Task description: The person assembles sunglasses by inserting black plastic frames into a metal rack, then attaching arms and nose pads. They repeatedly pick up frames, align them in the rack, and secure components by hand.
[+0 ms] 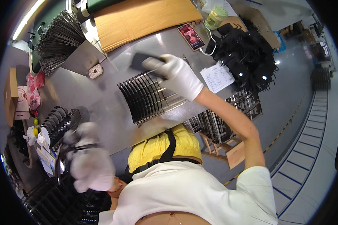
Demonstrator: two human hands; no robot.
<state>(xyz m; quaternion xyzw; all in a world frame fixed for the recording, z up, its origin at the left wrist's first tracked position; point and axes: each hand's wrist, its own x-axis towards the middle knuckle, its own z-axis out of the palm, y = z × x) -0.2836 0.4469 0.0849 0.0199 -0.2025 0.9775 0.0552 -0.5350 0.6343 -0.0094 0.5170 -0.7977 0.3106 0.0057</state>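
Observation:
My right hand [176,75], in a white glove, is closed on a flat black rectangular piece [141,62], smeared by motion. It hangs over the far side of a metal rack [169,107] in which a row of curved black strips [141,99] stands side by side. My left hand [90,161], also white-gloved, is at the lower left, heavily blurred. A dark band crosses it, and I cannot make out what its fingers do. Just beyond it is a cluster of curved black parts [56,122] at the table's left side.
A cardboard sheet [146,20] lies at the back beside a bundle of thin dark rods [60,41]. A phone [190,36] with a white cable, a green cup [216,17], a printed sheet [217,77] and a heap of black parts [246,56] are to the right. A small white device [95,71] sits left.

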